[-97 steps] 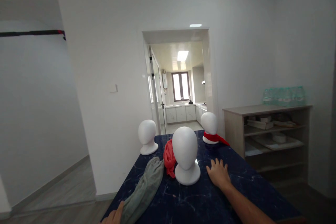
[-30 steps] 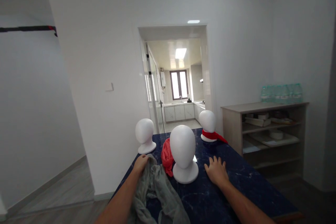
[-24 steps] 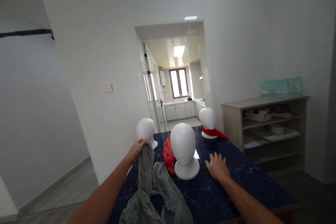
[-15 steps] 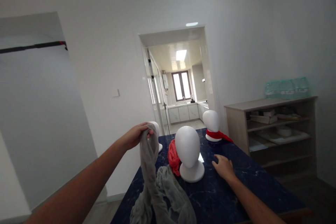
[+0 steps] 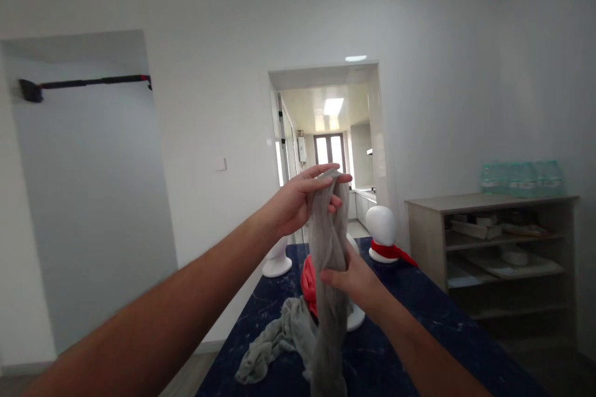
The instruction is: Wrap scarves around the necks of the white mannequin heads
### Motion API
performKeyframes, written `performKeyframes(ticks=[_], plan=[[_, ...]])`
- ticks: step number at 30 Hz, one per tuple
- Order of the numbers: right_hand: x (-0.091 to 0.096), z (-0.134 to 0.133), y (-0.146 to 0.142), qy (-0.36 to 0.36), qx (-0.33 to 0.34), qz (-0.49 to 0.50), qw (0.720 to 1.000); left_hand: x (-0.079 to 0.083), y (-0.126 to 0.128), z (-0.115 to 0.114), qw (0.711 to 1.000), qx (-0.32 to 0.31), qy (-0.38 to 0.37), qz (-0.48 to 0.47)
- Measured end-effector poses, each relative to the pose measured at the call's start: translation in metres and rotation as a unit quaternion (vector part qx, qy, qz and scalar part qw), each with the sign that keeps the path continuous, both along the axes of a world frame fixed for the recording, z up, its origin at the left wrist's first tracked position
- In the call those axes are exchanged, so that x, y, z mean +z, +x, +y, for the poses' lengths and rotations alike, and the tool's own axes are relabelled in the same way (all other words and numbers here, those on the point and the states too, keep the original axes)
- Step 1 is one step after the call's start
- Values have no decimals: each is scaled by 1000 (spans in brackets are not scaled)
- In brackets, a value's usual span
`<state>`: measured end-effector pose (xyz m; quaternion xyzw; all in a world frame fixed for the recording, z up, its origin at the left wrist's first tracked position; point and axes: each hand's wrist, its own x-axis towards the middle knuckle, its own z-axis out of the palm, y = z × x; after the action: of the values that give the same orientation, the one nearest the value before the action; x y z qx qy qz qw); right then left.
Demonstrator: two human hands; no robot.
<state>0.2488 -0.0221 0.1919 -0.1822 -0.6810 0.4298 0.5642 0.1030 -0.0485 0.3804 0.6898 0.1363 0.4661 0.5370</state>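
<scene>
Both hands hold a thin grey scarf up in front of me. My left hand grips its raised top between the fingers. Lower down, my right hand is closed around the hanging cloth, thumb in front. The scarf's other end lies bunched on the dark blue marbled table. Behind the cloth, a white mannequin head is mostly hidden; its round base shows at the right. A coral-red cloth lies beside it, partly covered by the scarf.
Another mannequin head with a red scarf round its neck stands at the table's far right. A third head's base shows at far left, behind my left arm. A wooden shelf unit with bottles on top stands right.
My left hand has lifted the grey scarf up and to the right, in front of the middle head. My right hand, earlier empty over the table, has taken hold of the scarf.
</scene>
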Motion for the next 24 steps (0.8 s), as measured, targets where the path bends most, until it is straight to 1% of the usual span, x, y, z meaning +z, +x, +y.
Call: performKeyframes(ticks=[2, 5, 7, 8, 10, 12, 14, 17, 19, 22, 24], plan=[[8, -1, -1, -33, 27, -36, 998, 13, 8, -7, 1000, -5, 28, -9], [15, 2, 17, -95, 74, -27, 992, 32, 2, -8, 998, 7, 62, 15], [18, 6, 34, -143, 109, -17, 984, 42, -11, -5, 994, 12, 77, 72], [19, 8, 43, -161, 112, -10, 980, 47, -19, -2, 990, 14, 82, 110], [23, 10, 57, -180, 91, -4, 980, 53, -34, 3, 976, 34, 92, 196], [25, 12, 67, -169, 65, -19, 983, 58, -47, 8, 951, 77, 115, 277], [26, 13, 75, -147, 69, -38, 986, 61, -55, 11, 920, 133, 163, 329], [21, 14, 91, -144, 73, -38, 986, 64, -63, 12, 873, 203, 236, 376], [17, 14, 109, -154, 49, -61, 985, 64, -67, 12, 848, 231, 255, 402], [10, 14, 145, -167, 6, -118, 979, 62, -76, 10, 832, 258, 271, 409], [4, 17, 174, -180, -7, -153, 972, 61, -83, 10, 836, 274, 276, 388]])
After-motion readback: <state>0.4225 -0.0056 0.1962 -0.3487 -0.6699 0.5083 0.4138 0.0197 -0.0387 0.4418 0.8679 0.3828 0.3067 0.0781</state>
